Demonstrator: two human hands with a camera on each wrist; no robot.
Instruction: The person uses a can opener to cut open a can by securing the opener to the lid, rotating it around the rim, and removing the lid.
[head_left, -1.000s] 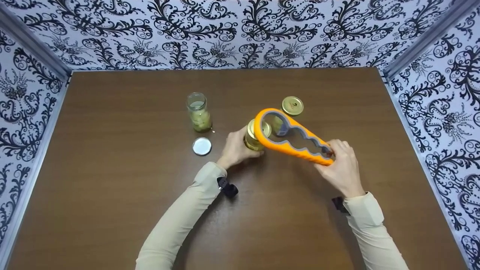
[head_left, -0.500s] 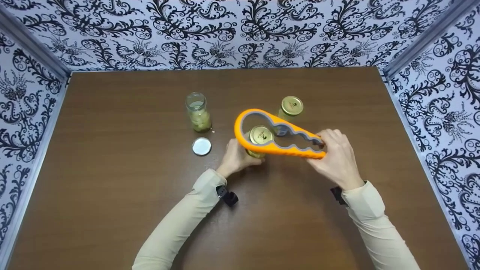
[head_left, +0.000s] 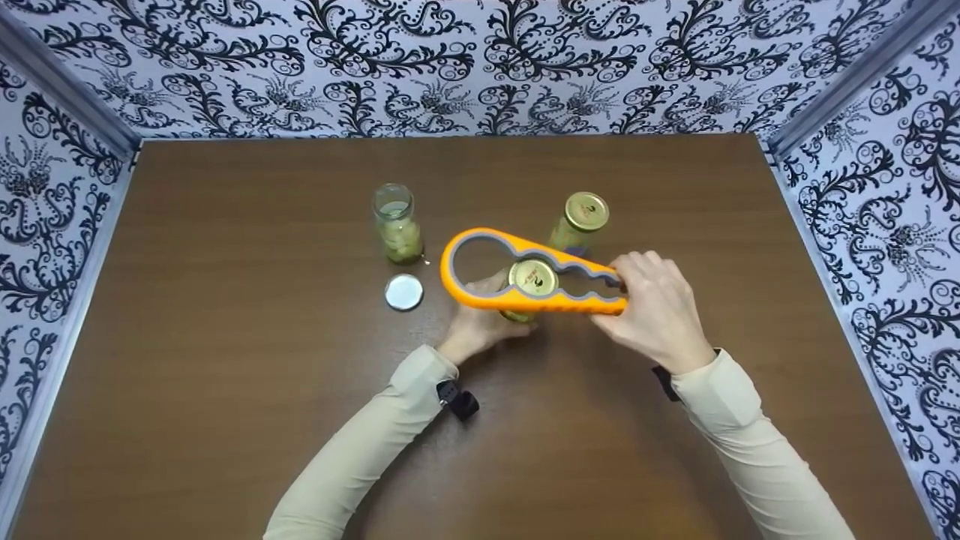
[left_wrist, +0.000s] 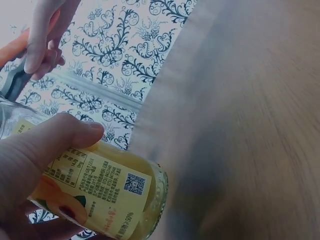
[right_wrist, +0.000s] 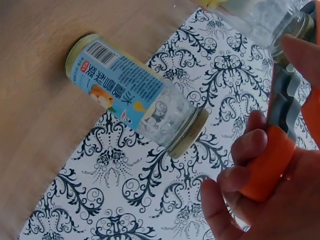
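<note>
My left hand (head_left: 480, 324) grips a glass jar (left_wrist: 107, 187) with a yellow label, its thumb along the side. The jar's gold lid (head_left: 533, 278) faces up in the head view. In my right hand (head_left: 658, 311) is an orange jar opener (head_left: 544, 302), gripped by its handle ends. Grey wavy teeth (right_wrist: 285, 95) line its inner edges. From the head view, the opener's two arms lie either side of the lid, with the round loop to its left. The fingers of my left hand are partly hidden beneath the opener and behind the jar.
Behind the opener stands another jar (right_wrist: 122, 82) with a blue label and gold lid. A lidless jar (head_left: 402, 240) with pale green contents stands to the left on the brown table (head_left: 225, 337). In front of it lies a round white lid (head_left: 404, 292). Patterned panels (head_left: 480, 67) border the table.
My right hand has moved the jar opener left, so its loop has passed across the held jar's lid. The held jar has shifted slightly right and nearer.
</note>
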